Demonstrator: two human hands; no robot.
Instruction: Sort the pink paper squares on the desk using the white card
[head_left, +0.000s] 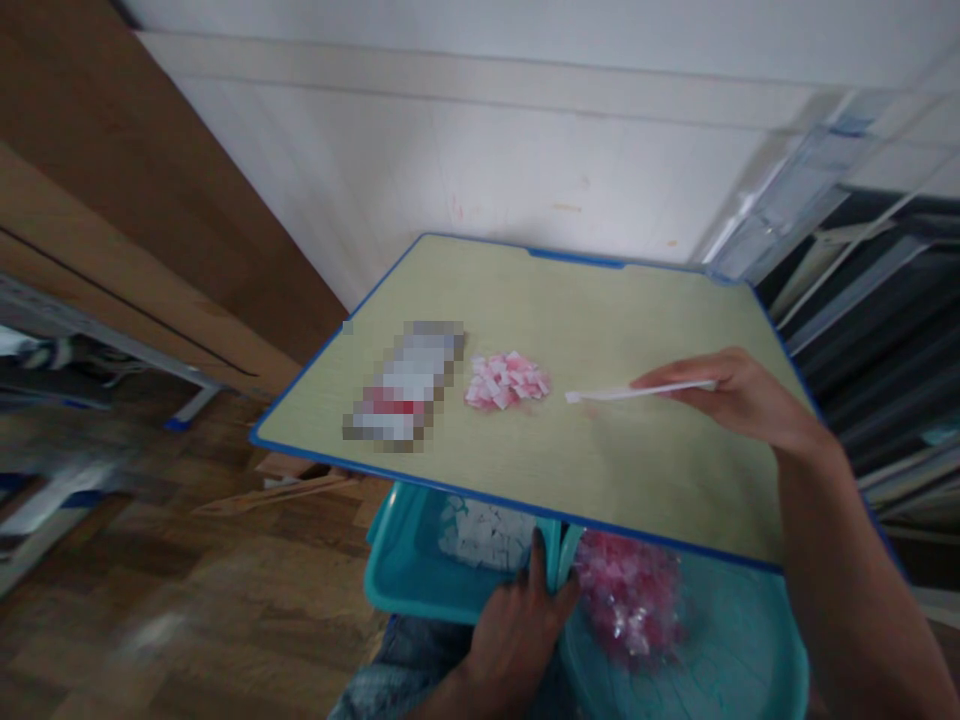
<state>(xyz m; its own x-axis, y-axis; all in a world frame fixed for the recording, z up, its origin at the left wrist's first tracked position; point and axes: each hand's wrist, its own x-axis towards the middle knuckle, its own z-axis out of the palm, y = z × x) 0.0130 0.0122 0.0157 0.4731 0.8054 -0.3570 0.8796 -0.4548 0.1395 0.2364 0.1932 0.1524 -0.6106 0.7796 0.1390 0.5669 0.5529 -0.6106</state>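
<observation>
My right hand (739, 395) is over the right half of the small table, closed on a thin white stick-like strip (615, 394) that points left, just above the tabletop. Left of the strip's tip lies a heap of small pink and white pieces (506, 380). Below the front edge, my left hand (521, 625) grips the adjoining rims of two teal trays, index finger and thumb across them. White pieces (487, 535) lie in the left teal tray (405, 580). A clear bag of pink pieces (630, 595) rests in the right teal tray (739, 630).
The beige tabletop (637, 300) has a blue edge and stands against a white wall (525, 150). A pixelated flat object (409, 385) lies left of the heap. Brown cabinets (150, 200) stand at the left, dark stacked panels (885, 320) at the right.
</observation>
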